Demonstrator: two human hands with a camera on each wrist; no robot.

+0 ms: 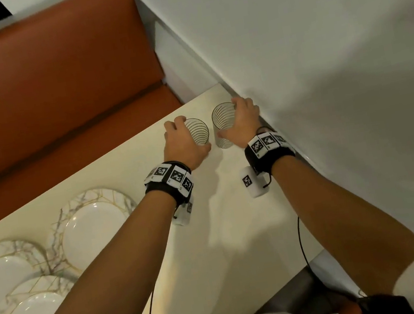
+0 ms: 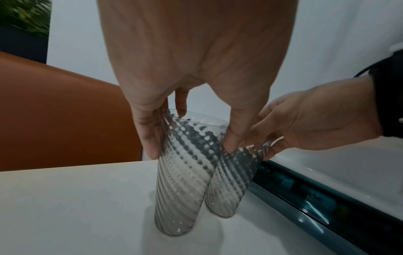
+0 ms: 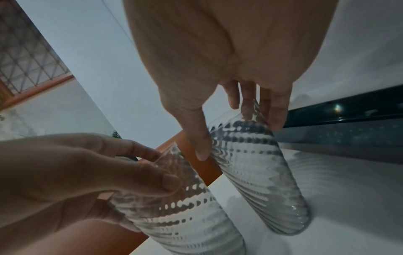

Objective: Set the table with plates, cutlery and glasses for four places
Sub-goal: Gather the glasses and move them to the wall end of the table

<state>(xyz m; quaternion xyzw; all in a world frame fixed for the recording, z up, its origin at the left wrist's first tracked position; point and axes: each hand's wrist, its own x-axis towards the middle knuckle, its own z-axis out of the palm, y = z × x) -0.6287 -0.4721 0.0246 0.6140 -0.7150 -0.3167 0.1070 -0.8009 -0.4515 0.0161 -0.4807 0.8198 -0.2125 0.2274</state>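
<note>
Two clear ribbed glasses stand side by side at the far right corner of the pale table point(image 1: 241, 233). My left hand point(image 1: 183, 139) grips the left glass point(image 1: 199, 133) from above, thumb on one side and fingers on the other. My right hand point(image 1: 242, 120) grips the right glass point(image 1: 222, 123) the same way, close to the wall. The left wrist view shows my left hand point(image 2: 191, 148) round the left glass point(image 2: 181, 181), with the right glass point(image 2: 231, 186) just behind it. The right wrist view shows my right hand point(image 3: 240, 138) on the right glass point(image 3: 261, 181).
Three marbled gold-veined plates point(image 1: 96, 226), each with a smaller white plate on top, lie on the table's left part. An orange bench point(image 1: 52, 101) runs along the far edge. A white wall point(image 1: 320, 53) with a dark strip point(image 2: 327, 198) borders the table's right side.
</note>
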